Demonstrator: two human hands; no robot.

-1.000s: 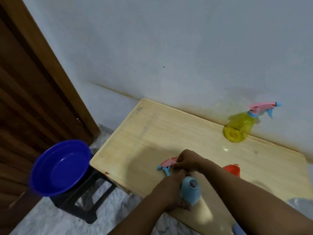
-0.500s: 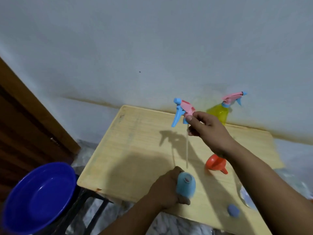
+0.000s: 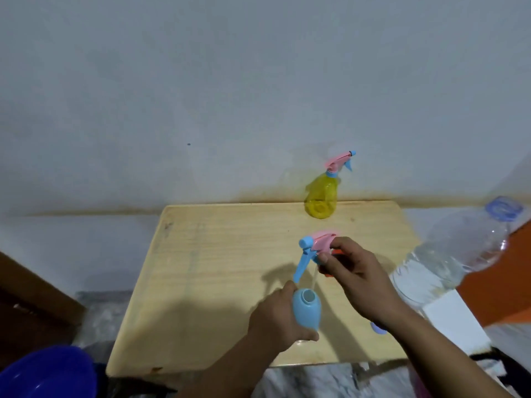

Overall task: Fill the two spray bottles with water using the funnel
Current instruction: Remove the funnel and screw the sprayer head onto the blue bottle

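My left hand (image 3: 277, 317) grips the light blue spray bottle (image 3: 307, 308) upright near the front of the wooden table (image 3: 218, 271); its neck is open. My right hand (image 3: 359, 280) holds the pink and blue spray head (image 3: 313, 248) just above and behind the bottle, its thin tube hanging toward the opening. The orange funnel (image 3: 336, 252) shows only as a sliver behind my right fingers. A yellow spray bottle (image 3: 321, 196) with its pink head on stands at the table's back edge by the wall.
A clear plastic water bottle (image 3: 448, 259) with a blue cap stands at the right of the table. A small blue cap (image 3: 377, 328) lies under my right wrist. A blue basin (image 3: 48, 372) sits at lower left, off the table. A white block (image 3: 451, 317) is at right.
My right hand unscrewed the spray head, lifted it high, and has now lowered it closer to the blue bottle. The view has swung right, bringing the water bottle into sight.
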